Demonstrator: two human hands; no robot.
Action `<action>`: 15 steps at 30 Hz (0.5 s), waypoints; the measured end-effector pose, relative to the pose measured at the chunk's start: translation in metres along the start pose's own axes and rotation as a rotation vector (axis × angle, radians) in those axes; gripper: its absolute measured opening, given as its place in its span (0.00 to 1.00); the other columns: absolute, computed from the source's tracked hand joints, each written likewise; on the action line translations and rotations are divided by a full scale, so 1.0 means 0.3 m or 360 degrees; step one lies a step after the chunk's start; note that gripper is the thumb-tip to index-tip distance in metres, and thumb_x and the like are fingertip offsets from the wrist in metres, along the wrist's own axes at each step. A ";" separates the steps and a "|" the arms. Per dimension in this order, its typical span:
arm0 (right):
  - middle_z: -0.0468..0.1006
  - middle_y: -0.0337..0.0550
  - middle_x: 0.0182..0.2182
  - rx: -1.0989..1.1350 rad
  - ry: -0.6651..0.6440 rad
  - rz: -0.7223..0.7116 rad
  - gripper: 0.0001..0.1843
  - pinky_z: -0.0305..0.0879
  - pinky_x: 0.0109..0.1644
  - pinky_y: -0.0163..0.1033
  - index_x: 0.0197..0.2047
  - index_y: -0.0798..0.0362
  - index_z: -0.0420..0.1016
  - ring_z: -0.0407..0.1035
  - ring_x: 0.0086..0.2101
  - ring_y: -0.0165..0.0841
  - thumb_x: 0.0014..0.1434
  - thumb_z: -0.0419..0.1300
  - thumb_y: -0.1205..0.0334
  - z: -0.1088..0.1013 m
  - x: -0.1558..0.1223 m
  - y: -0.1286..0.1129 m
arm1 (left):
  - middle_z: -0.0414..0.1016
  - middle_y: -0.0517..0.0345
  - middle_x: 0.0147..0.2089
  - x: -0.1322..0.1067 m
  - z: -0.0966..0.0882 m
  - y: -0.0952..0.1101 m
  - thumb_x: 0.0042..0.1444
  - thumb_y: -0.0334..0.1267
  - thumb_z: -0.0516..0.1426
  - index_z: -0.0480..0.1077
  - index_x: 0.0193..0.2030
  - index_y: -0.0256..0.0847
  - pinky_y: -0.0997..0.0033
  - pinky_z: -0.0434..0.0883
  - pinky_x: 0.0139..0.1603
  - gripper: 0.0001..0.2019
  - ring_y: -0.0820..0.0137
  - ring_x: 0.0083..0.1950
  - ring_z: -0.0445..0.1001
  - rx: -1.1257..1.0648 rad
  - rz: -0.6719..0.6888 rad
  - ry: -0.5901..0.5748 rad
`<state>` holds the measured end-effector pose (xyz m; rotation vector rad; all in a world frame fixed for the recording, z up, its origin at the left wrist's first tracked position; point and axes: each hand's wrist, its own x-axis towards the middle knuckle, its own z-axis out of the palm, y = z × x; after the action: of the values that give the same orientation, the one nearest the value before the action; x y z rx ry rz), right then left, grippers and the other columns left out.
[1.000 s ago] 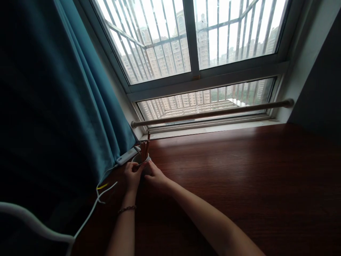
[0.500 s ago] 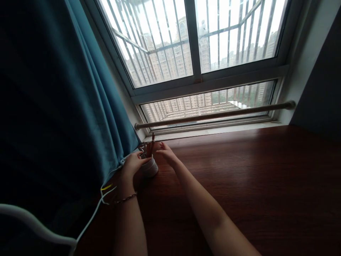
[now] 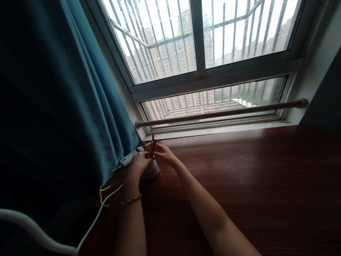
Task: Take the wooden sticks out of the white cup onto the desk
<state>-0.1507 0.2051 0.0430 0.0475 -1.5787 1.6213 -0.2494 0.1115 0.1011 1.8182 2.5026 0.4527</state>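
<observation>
A white pen holder [image 3: 152,171] stands on the desk near the curtain, with several slim brown pencils [image 3: 152,147] rising from its top. My left hand [image 3: 138,165] reaches over the holder from the left, thumb and fingers closed on the pencils just above the rim. From the right, my right hand [image 3: 164,155] has its fingertips bent around the upper part of the same pencils. Both hands hide much of the rim and the pencils' lower ends.
Behind the holder lies a white power strip [image 3: 129,158], with a white cable [image 3: 98,209] running toward me. A blue curtain [image 3: 106,124] hangs at left. The reddish-brown desk [image 3: 239,170] reaches the window, where a metal rail [image 3: 226,113] crosses low.
My right hand has moved left to the pencils, its fingers closing in. My left hand has shifted slightly right onto them. The view has turned a little.
</observation>
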 end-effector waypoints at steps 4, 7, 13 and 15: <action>0.74 0.42 0.37 -0.0278 0.0162 -0.0033 0.19 0.65 0.44 0.37 0.44 0.57 0.71 0.68 0.37 0.33 0.48 0.61 0.62 0.005 0.007 0.008 | 0.73 0.56 0.37 -0.012 -0.012 0.003 0.60 0.43 0.54 0.69 0.40 0.33 0.65 0.71 0.41 0.13 0.69 0.38 0.73 -0.0006 0.0025 0.0015; 0.74 0.40 0.32 -0.0426 0.0295 -0.0053 0.11 0.64 0.40 0.36 0.38 0.57 0.72 0.67 0.32 0.31 0.49 0.60 0.65 0.029 0.003 0.008 | 0.72 0.58 0.33 -0.017 -0.024 -0.002 0.59 0.44 0.54 0.70 0.36 0.33 0.66 0.70 0.39 0.13 0.70 0.36 0.73 0.0018 0.0059 0.0083; 0.72 0.39 0.33 -0.0583 0.0381 -0.0189 0.09 0.62 0.40 0.34 0.39 0.55 0.71 0.66 0.34 0.31 0.53 0.58 0.64 0.091 0.005 -0.072 | 0.71 0.57 0.29 -0.051 -0.093 0.010 0.54 0.40 0.54 0.73 0.29 0.37 0.72 0.64 0.33 0.10 0.68 0.32 0.71 0.0015 0.0261 0.0428; 0.71 0.39 0.33 -0.0670 0.0394 -0.0298 0.09 0.61 0.39 0.33 0.39 0.55 0.70 0.65 0.33 0.29 0.54 0.58 0.63 0.115 -0.001 -0.148 | 0.69 0.57 0.29 -0.088 -0.136 0.037 0.55 0.40 0.52 0.72 0.27 0.37 0.72 0.63 0.31 0.12 0.68 0.31 0.69 0.0015 0.0333 0.0592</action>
<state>-0.1426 0.1692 0.0855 -0.2153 -1.6345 1.0828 -0.2379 0.0809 0.1388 2.1889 2.5362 0.8612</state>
